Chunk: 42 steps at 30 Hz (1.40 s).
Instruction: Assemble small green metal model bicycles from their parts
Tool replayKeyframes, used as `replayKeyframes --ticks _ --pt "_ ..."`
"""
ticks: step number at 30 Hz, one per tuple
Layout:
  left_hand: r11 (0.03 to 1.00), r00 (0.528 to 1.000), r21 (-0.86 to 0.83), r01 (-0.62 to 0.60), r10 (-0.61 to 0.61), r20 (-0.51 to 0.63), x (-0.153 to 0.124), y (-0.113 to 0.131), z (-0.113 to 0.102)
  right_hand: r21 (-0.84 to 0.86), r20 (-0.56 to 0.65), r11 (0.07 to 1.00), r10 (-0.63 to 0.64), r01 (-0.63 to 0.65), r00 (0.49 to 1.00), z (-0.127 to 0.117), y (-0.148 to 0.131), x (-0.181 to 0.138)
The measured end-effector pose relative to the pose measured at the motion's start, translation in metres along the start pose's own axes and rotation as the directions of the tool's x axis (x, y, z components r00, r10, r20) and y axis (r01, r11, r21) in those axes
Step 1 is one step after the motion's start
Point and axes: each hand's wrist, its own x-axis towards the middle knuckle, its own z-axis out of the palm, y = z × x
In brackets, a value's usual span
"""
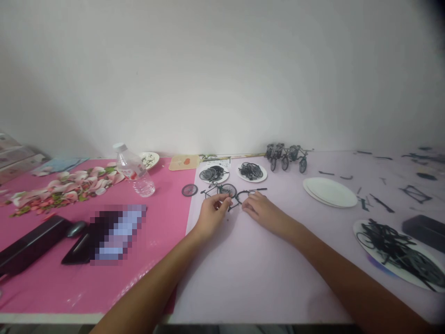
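Observation:
A small black model bicycle frame (239, 194), partly built with one spoked wheel (228, 189), lies on the pale lilac table cover (243, 269) in front of me. My left hand (212, 211) is curled, its fingers pinching the frame beside that wheel. My right hand (260, 209) rests on the cover with its fingers closed on the right end of the frame. A loose wheel (189, 189) lies just left of the frame.
Two small plates of black wheels and parts (214, 174) (252, 171) sit behind. Finished model bikes (285, 157) stand by the wall. Empty white plates (330, 191), a parts plate (399, 253), a water bottle (135, 170), artificial flowers (62, 185), a mouse (75, 227).

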Motion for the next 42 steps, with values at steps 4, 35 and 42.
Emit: replayKeyframes --ticks 4,35,42 --pt "1.0 1.0 -0.021 0.017 -0.017 -0.001 0.001 -0.002 0.001 -0.033 0.003 0.999 -0.004 0.005 1.0 0.004 0.003 0.0" --pt "0.992 0.942 -0.121 0.04 0.003 0.336 -0.014 0.011 0.007 0.48 -0.157 0.877 0.088 -0.002 0.984 0.004 -0.029 -0.003" --pt "0.994 0.942 -0.101 0.036 0.0 0.334 -0.013 0.008 0.007 0.517 -0.108 0.855 0.118 -0.046 0.987 0.004 -0.028 -0.005"
